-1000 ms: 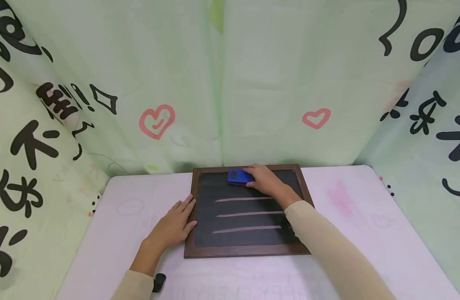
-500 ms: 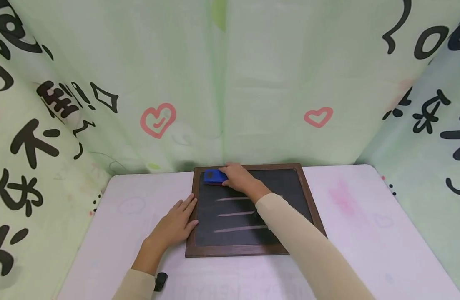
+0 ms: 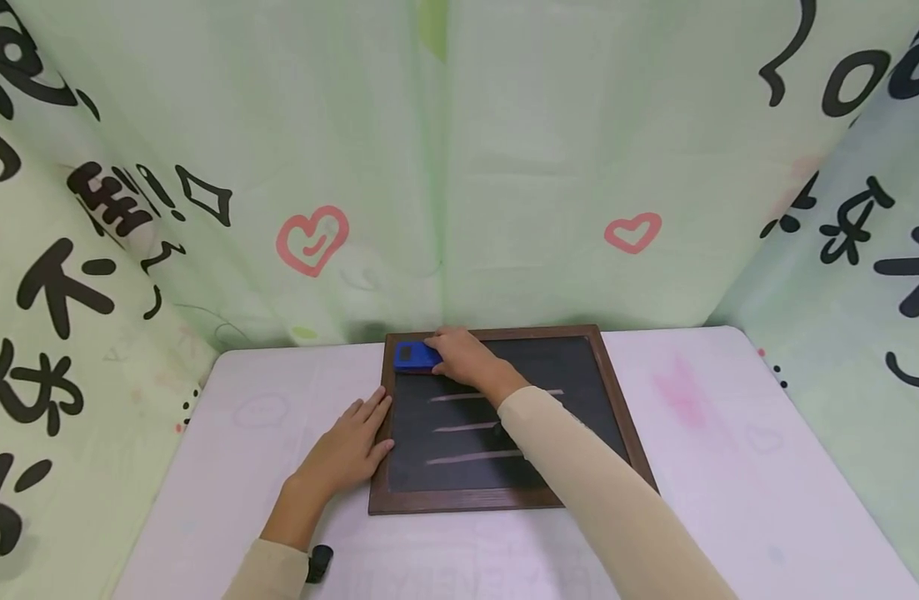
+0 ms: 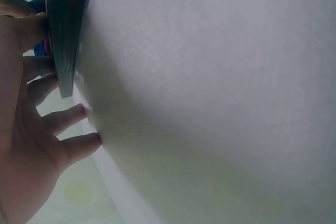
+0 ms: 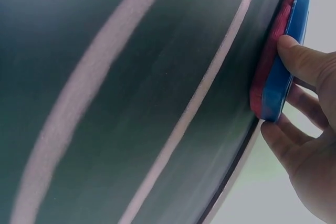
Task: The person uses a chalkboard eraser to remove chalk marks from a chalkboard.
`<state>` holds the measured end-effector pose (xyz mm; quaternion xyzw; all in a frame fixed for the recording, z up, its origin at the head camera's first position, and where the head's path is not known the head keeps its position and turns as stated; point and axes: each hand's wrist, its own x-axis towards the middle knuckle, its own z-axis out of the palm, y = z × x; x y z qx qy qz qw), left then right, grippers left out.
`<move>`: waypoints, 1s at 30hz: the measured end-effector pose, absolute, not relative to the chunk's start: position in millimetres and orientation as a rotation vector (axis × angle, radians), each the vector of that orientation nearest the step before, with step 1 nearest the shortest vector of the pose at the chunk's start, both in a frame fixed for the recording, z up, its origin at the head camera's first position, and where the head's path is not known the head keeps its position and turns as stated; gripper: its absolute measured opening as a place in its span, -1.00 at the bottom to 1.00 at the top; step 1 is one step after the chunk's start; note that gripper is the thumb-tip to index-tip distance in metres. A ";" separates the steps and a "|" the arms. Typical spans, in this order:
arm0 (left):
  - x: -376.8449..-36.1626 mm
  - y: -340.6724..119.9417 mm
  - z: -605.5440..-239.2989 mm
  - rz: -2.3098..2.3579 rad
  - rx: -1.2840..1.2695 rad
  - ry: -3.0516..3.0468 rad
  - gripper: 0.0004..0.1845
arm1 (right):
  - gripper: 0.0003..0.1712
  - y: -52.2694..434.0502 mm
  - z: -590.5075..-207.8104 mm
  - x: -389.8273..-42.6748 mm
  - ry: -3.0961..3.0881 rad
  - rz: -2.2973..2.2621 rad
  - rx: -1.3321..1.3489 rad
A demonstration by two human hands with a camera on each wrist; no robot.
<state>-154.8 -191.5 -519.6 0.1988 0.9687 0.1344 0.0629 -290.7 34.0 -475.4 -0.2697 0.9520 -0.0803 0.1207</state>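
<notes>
A wood-framed chalkboard (image 3: 504, 497) lies on the white table, with three pink chalk lines (image 3: 474, 457) across its dark face. At its far left corner, my right hand (image 3: 470, 360) grips a blue eraser (image 3: 414, 356) between thumb and fingers. In the right wrist view the eraser's red felt pad (image 5: 269, 61) rests on the board above the top line. My left hand (image 3: 347, 450) lies with fingers extended against the left side of the frame; in the left wrist view its fingers (image 4: 81, 148) touch the frame edge and the table. The right forearm hides part of the lines.
The white table (image 3: 729, 433) extends on both sides of the board. Behind it and at the sides hangs a pale green curtain (image 3: 519, 167) with black characters and pink hearts. A small black device (image 3: 320, 564) sits at the left wrist.
My right hand has slid the eraser leftward along the top of the board, from near the middle to the left corner. The left hand has stayed on the frame.
</notes>
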 end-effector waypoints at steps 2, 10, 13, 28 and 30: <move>-154.6 -191.7 -519.1 0.399 0.600 2.927 -0.25 | -0.30 34.1 -474.0 -289.7 2.773 -0.235 -0.784; -154.0 -191.8 -517.4 0.406 0.594 2.920 -0.25 | -0.29 37.3 -471.4 -285.3 2.739 -0.234 -0.785; -153.8 -191.9 -517.2 0.414 0.586 2.915 -0.25 | -0.29 42.6 -471.8 -283.5 2.738 -0.240 -0.783; -154.1 -191.2 -517.7 0.422 0.609 2.909 -0.25 | -0.27 110.9 -474.8 -279.1 2.762 -0.298 -0.744; -154.0 -190.5 -516.8 0.422 0.606 2.909 -0.25 | -0.27 123.6 -474.6 -277.8 2.774 -0.312 -0.735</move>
